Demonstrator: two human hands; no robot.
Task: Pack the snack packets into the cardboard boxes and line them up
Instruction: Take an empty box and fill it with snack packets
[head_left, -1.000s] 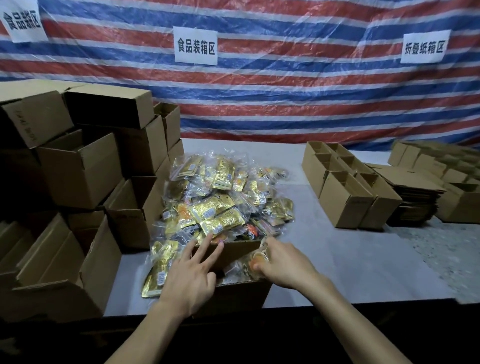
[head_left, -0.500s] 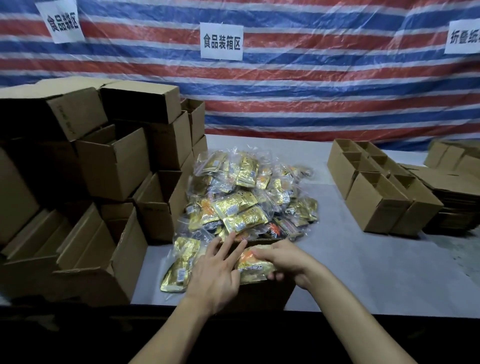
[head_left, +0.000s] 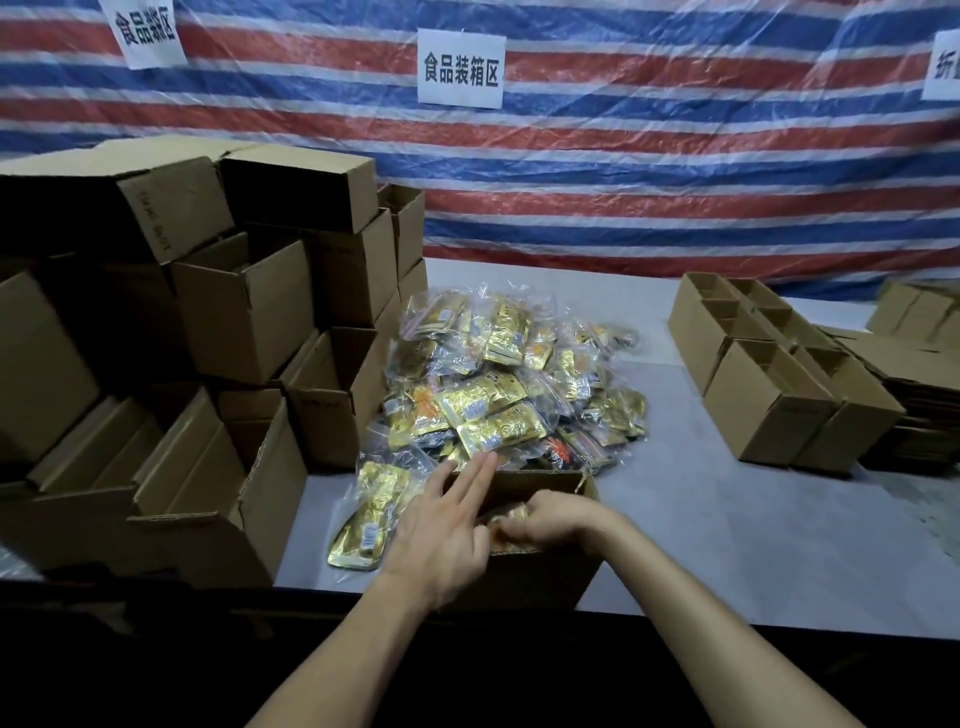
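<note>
surface (head_left: 701, 519): grey, everything sits on it
box stack (head_left: 249, 312): piled up on the left
packet pile (head_left: 498, 395): gold packs heaped mid-surface, right behind the open box
open box (head_left: 540, 577): at the near edge
left hand (head_left: 441, 540): fingers (head_left: 470, 473) straight, stretched over the box's left rim, holding nothing
right hand (head_left: 561, 519): fingers curled round a packet (head_left: 508, 519) inside the box

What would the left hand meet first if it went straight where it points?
Most likely the pile of snack packets: the left hand points over the far rim of the cardboard box at a gold packet. Depth is unclear.
</note>
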